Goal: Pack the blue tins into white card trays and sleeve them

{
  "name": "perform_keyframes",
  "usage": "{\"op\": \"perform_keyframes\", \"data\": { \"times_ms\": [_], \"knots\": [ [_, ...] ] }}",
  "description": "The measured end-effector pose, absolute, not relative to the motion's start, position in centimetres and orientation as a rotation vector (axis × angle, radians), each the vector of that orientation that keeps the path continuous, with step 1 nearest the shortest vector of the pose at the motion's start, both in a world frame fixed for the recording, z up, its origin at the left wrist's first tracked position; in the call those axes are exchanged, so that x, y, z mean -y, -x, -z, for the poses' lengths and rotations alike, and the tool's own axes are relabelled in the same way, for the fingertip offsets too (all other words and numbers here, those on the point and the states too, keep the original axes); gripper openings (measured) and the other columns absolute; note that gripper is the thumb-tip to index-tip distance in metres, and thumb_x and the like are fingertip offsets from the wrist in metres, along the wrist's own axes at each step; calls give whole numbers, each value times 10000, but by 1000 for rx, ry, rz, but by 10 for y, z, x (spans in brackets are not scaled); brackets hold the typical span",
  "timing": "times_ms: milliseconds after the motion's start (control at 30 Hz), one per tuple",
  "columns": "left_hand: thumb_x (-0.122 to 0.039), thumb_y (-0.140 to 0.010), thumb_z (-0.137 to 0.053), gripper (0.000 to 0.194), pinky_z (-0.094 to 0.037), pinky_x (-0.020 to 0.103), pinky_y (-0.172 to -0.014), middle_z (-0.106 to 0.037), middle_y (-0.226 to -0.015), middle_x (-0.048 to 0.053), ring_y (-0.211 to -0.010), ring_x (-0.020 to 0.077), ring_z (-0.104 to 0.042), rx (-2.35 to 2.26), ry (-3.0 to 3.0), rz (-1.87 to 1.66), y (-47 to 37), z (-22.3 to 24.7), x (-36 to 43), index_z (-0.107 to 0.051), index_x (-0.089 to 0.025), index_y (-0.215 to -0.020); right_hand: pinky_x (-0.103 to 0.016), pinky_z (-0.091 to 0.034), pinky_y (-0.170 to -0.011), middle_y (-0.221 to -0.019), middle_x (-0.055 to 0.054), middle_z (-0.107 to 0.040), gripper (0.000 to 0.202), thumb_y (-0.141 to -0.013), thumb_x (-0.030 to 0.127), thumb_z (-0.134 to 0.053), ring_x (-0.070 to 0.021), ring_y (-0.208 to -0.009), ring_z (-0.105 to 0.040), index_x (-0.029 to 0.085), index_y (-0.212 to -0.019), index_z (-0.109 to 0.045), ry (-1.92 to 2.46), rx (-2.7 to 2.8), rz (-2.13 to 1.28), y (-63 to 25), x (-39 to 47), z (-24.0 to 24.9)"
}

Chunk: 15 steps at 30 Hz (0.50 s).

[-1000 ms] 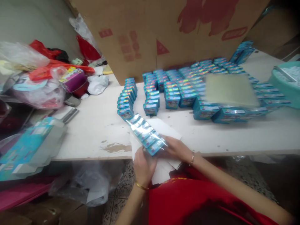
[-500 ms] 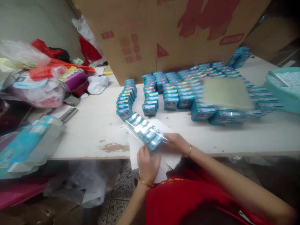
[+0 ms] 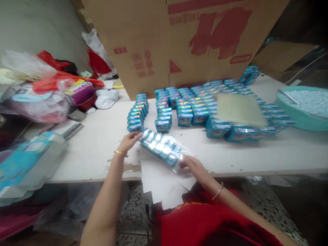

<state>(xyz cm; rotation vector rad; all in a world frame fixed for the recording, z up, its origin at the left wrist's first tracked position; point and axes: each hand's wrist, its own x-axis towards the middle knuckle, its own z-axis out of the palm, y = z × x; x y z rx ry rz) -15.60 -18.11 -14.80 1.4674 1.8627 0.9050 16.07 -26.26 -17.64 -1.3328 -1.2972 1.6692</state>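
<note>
A clear plastic bag holding a row of several small blue boxes (image 3: 161,147) lies slanted over white card sheets (image 3: 164,188) at the table's front edge. My left hand (image 3: 130,141) is at the row's upper left end, its fingers closed on the corner of the bag. At the lower right end, my right hand (image 3: 193,166) has its fingers bent round the bag's loose plastic. Just beyond the row stand columns of blue boxes (image 3: 186,118).
Behind the boxes rises a large cardboard carton (image 3: 148,41). A yellowish translucent slab (image 3: 241,110) rests on the boxes. To the right is a green basin (image 3: 287,109); flattened blue cartons (image 3: 30,160) and plastic bags (image 3: 41,106) are at left.
My left hand has moved from the bag's near right end up to its far left end. My right hand has shifted slightly right and down, staying at the bag's right end.
</note>
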Motion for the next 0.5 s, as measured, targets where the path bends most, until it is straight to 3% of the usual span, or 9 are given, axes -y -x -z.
{"op": "perform_keyframes", "data": {
  "times_ms": [67, 167, 267, 367, 500],
  "knots": [
    [-604, -636, -647, 483, -427, 284, -688, -631, -691, 25, -706, 165, -552, -1764, -1451, -794, 160, 154, 174, -646, -127, -713, -314, -498, -700, -838, -63, -635, 476, -771, 626, -523, -196, -815, -585, 166, -832, -628, 1312, 1238, -1653, -149, 258, 175],
    [-602, -642, -643, 467, -414, 272, -651, -597, -621, 6, -651, 149, -533, -1763, -1443, -829, 157, 161, 192, -617, -135, -656, -340, -493, -760, -823, -57, -637, 449, -718, 601, -603, -190, -800, -583, 157, -779, -634, 1248, 1212, -1668, -154, 240, 166],
    [-574, -669, -643, 450, -423, 273, -662, -632, -677, 28, -685, 164, -560, -1752, -1351, -865, 143, 166, 233, -653, -131, -746, -355, -488, -805, -835, -61, -643, 431, -680, 570, -669, -193, -807, -592, 148, -759, -640, 1227, 1250, -1729, -178, 220, 155],
    [-561, -705, -624, 486, -449, 278, -720, -664, -887, 61, -813, 183, -590, -1682, -1174, -980, 122, 170, 268, -652, -144, -953, -317, -504, -794, -899, -73, -645, 439, -656, 559, -713, -194, -846, -598, 151, -804, -648, 1294, 1269, -1726, -200, 206, 151],
    [-586, -722, -594, 592, -463, 285, -776, -612, -1117, 94, -943, 195, -584, -1621, -896, -1101, 108, 179, 281, -579, -166, -1138, -310, -530, -760, -1089, -129, -620, 608, -760, 693, -525, -209, -893, -616, 166, -1051, -609, 1496, 1095, -1746, -205, 211, 158]
  ]
}}
